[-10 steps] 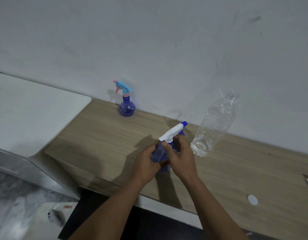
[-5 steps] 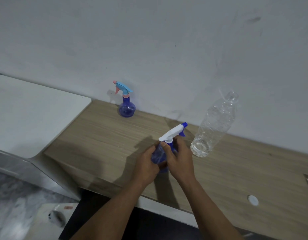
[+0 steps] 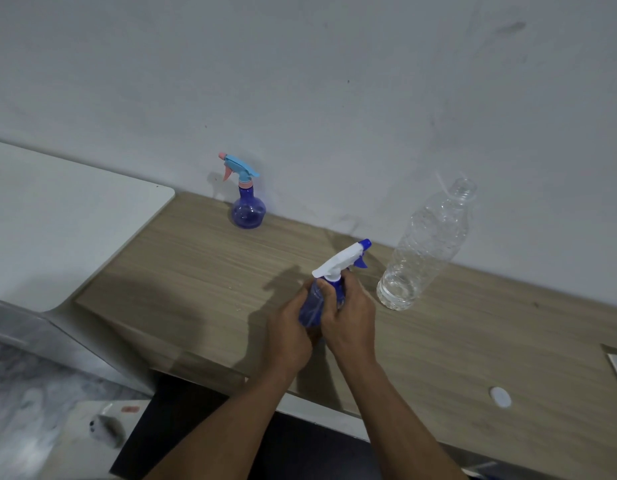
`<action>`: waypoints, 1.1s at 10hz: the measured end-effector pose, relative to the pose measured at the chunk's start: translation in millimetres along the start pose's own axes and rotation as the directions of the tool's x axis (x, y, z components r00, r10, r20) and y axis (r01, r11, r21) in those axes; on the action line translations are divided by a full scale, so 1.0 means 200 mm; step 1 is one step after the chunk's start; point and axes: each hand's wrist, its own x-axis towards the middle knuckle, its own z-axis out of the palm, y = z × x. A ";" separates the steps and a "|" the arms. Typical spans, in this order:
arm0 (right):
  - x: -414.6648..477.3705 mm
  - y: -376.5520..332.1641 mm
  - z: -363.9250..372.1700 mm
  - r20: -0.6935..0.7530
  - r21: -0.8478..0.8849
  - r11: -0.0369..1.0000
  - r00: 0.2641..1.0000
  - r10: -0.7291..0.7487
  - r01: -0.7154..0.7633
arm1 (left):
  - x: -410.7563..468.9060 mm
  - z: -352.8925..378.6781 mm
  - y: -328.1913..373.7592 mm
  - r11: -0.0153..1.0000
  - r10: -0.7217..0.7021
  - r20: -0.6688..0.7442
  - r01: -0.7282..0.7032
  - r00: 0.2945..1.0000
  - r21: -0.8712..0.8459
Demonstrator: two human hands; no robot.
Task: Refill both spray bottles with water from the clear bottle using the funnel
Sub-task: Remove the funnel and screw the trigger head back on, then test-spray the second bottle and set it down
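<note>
Hands grasp a translucent blue spray bottle with a white trigger head point(image 3: 338, 264) over the front of the wood-grain desk point(image 3: 196, 271): the left hand point(image 3: 289, 329) wraps its body and the right hand point(image 3: 352, 317) grips its neck. An uncapped clear plastic bottle point(image 3: 425, 247) holding a little water stands just to its right. A second blue spray bottle with a light-blue and pink head point(image 3: 248, 212) stands by the wall.

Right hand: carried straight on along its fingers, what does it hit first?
The blue see-through spray bottle with the white trigger head, which the right hand grips at the neck. Past it, probably the blue bottle with the light-blue trigger by the wall; depth unclear.
</note>
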 end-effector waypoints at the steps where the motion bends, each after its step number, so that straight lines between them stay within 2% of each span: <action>1: -0.02 -0.02 0.01 -0.041 0.036 0.999 0.999 0.017 -0.015 | 0.00 0.00 0.01 0.999 -0.032 0.021 0.032 0.999 0.002; 2: -0.04 -0.05 0.02 -0.085 0.090 0.995 0.995 0.050 -0.042 | -0.02 -0.01 -0.01 0.980 0.071 0.108 -0.089 0.992 0.178; 3: -0.02 -0.07 -0.01 -0.134 0.224 0.964 0.975 0.176 -0.143 | -0.06 -0.03 0.08 0.993 -0.037 0.041 0.032 0.998 0.117; 4: 0.04 -0.06 -0.03 -0.042 0.192 0.973 0.989 0.140 -0.129 | -0.09 -0.01 0.10 0.994 -0.090 0.054 0.087 0.994 0.060; 5: 0.08 -0.06 -0.01 -0.038 0.074 0.991 0.993 0.115 -0.112 | -0.10 -0.02 0.08 0.992 -0.085 0.090 0.075 0.992 0.102; 6: 0.09 -0.07 0.02 -0.093 0.049 0.992 0.988 0.123 -0.118 | -0.10 -0.07 0.07 0.985 -0.068 0.170 0.039 0.983 0.168; 7: 0.09 -0.09 0.03 -0.101 0.036 0.992 0.987 0.122 -0.118 | -0.09 -0.14 0.06 0.992 -0.042 0.223 0.014 0.974 0.123; 8: 0.06 -0.14 0.03 -0.091 -0.035 0.993 0.990 0.107 -0.111 | -0.10 -0.22 0.03 0.987 -0.054 0.238 0.016 0.970 0.159; 9: 0.04 -0.17 0.03 -0.060 -0.017 0.990 0.989 0.136 -0.137 | -0.08 -0.33 -0.01 0.968 -0.056 0.216 0.000 0.975 0.251; 11: -0.10 -0.23 -0.02 0.182 -0.068 0.973 0.956 0.228 -0.219 | -0.06 -0.59 -0.01 0.875 0.002 0.099 -0.050 0.995 0.482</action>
